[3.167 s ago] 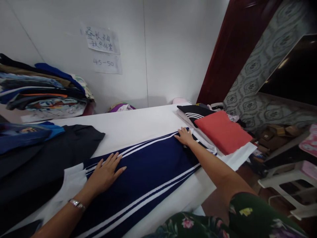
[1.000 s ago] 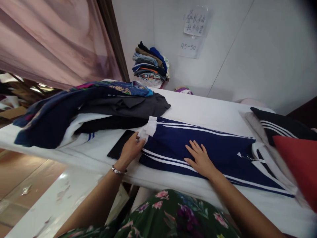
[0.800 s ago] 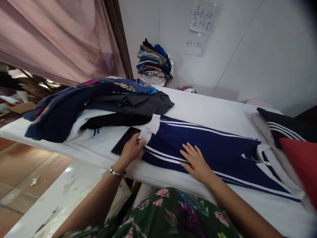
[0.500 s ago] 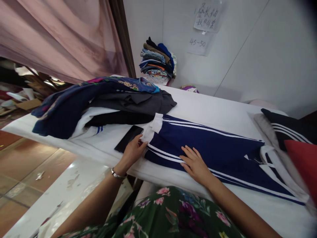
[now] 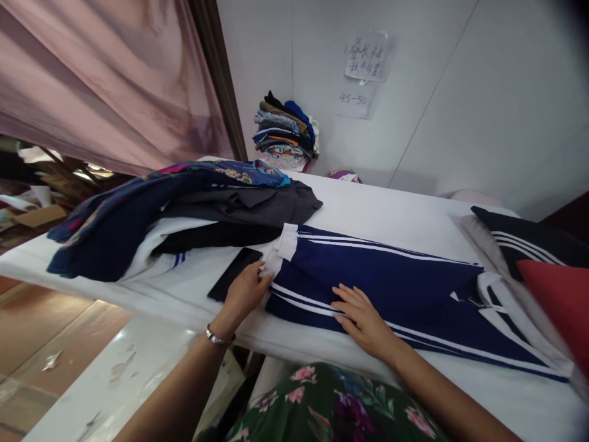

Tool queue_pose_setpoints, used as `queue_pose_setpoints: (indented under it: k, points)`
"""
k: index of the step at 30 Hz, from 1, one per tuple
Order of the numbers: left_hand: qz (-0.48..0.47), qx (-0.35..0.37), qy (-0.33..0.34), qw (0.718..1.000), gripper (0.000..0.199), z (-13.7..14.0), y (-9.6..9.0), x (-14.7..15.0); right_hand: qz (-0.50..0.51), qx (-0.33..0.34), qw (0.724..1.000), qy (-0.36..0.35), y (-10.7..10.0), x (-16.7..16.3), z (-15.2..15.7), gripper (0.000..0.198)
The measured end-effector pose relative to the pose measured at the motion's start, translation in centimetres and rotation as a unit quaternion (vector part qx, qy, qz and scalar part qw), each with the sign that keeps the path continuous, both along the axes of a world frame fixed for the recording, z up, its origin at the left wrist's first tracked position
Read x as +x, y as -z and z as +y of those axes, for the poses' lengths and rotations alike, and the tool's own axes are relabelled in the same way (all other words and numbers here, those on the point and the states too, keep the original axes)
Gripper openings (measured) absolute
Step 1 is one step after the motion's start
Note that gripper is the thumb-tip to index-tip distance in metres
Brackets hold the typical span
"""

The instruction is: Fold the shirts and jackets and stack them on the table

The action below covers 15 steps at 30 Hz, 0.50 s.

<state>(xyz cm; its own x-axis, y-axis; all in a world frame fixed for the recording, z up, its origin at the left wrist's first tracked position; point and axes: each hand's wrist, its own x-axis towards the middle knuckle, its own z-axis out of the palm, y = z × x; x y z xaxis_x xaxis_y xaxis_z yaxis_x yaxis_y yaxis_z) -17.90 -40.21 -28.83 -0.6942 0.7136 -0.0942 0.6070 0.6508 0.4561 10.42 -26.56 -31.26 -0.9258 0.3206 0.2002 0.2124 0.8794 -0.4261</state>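
A navy long-sleeved top [image 5: 368, 264] with white stripes lies flat across the table, its white collar at the right end. My left hand [image 5: 246, 290] pinches the white edge [image 5: 280, 256] at the garment's left end between thumb and fingers. Flat on the navy cloth by the near stripes rests my right hand [image 5: 361, 319], fingers spread. A dark flat rectangle [image 5: 234, 273] sits on the table, partly behind my left hand; I cannot make out what it is.
A heap of clothes [image 5: 202, 202] covers the table's left side. At the back stands a folded clothes stack [image 5: 283, 132] against the wall. A black striped garment [image 5: 524, 239] and a red one [image 5: 556, 301] lie at the right. A white table [image 5: 391, 209] carries everything.
The view has tilted up slightly, so things sit lower in the picture. Both hands keep nearly the same places on the navy top.
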Motion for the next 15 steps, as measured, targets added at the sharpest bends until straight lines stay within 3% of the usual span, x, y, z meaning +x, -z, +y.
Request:
queue_pose_setpoints:
  k: [4, 7, 11, 13, 15]
  points:
    - [-0.005, 0.032, 0.009, 0.999, 0.059, 2.1, -0.4, -0.4, 0.029, 0.032, 0.997, 0.058, -0.7, -0.8, 1.0, 0.038]
    - [-0.043, 0.036, 0.004, 0.998, 0.063, 4.1, -0.7, -0.9, -0.029, 0.054, 0.993, 0.1, -0.1, -1.5, 1.4, 0.048]
    - [-0.099, 0.067, -0.037, 0.992, 0.062, 6.2, -0.7, -2.2, -0.109, 0.053, 0.988, 0.1, 1.0, -2.1, 1.4, 0.055]
    - [-0.159, 0.099, -0.049, 0.981, 0.062, 6.8, -0.7, -2.8, -0.118, 0.048, 0.987, 0.096, 1.1, -2.2, 1.3, 0.056]
    - [-0.278, 0.121, -0.016, 0.953, 0.06, 7.2, -0.9, -3.3, -0.122, 0.041, 0.987, 0.096, 0.8, -2.2, 1.2, 0.058]
